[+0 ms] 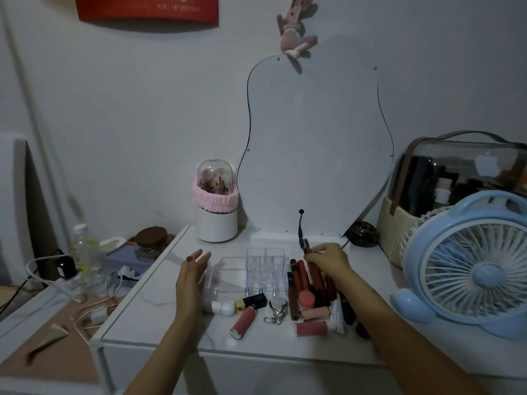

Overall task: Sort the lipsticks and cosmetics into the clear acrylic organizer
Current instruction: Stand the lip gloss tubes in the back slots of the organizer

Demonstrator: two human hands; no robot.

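Note:
The clear acrylic organizer point(258, 269) stands mid-table, with tall slots on its right and a flat tray on its left. My left hand point(191, 276) rests with straight fingers against its left edge. My right hand point(328, 260) pinches a dark lip gloss tube point(311, 265), cap up, over a pile of dark red tubes point(302, 283) just right of the organizer. In front lie a pink lipstick point(242, 323), a black and gold lipstick point(252, 302), a white tube point(219, 306), a key ring point(276, 309) and more pink lipsticks point(310, 327).
A curvy mirror point(313, 143) leans on the wall behind. A brush holder with a pink band point(216, 206) stands at back left. A blue fan point(470, 266) and a storage box point(456, 178) crowd the right side. Cables and a bottle point(85, 246) lie left, off the table.

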